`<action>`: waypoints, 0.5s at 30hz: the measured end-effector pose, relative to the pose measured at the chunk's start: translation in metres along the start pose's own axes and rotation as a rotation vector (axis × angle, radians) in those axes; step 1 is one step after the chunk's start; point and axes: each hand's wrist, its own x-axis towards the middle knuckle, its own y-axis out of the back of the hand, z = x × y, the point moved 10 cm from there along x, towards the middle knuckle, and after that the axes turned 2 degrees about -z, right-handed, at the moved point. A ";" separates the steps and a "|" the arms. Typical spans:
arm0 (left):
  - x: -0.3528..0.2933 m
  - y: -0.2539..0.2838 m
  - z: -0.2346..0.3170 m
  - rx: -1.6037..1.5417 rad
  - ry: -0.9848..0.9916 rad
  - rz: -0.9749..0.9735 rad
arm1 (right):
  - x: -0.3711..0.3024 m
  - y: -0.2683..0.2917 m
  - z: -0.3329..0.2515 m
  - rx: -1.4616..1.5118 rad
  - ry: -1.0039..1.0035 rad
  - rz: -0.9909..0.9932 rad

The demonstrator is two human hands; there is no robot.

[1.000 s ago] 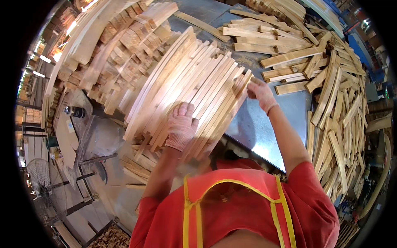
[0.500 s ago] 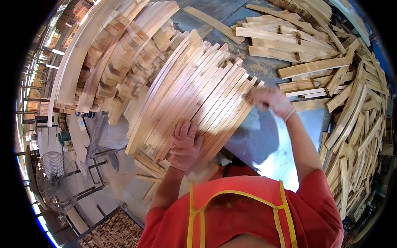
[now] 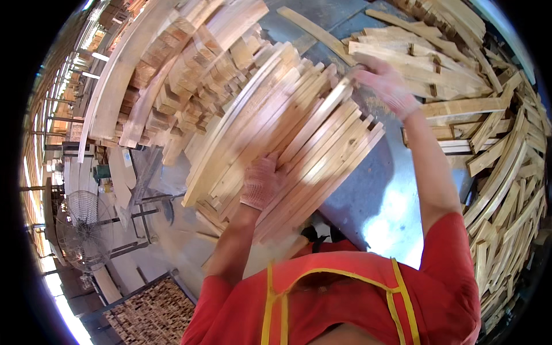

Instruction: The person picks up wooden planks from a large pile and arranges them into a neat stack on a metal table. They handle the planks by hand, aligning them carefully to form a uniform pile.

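Many long pale wooden strips (image 3: 339,155) lie side by side in a row in front of me. One wooden strip (image 3: 323,112) stands slightly proud of the others. Its far end is in the curled fingers of my gloved right hand (image 3: 384,83), which is partly blurred. My gloved left hand (image 3: 264,183) is closed about the near part of the same strip, low on the row. The strip's near end is hidden by the left hand.
A tall stack of thicker boards (image 3: 172,75) rises at the far left. Loose wooden pieces (image 3: 483,132) are heaped along the right, beside a blue-grey metal surface (image 3: 368,195). A wire-caged fan (image 3: 85,230) and a bin of small wood blocks (image 3: 152,313) are at lower left.
My right hand has moved up and away from the right edge of the row, now holding a strip's far end. My left hand has shifted slightly right and its fingers have closed.
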 end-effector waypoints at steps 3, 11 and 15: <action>0.006 0.082 0.063 -0.083 -0.116 -0.006 | -0.052 0.077 -0.032 0.110 0.181 0.341; -0.006 0.145 0.176 0.256 -0.707 0.550 | -0.258 -0.062 -0.050 0.871 -0.186 -0.288; 0.011 0.090 0.131 -0.416 -0.406 0.427 | -0.263 -0.151 -0.016 1.065 -0.391 -0.135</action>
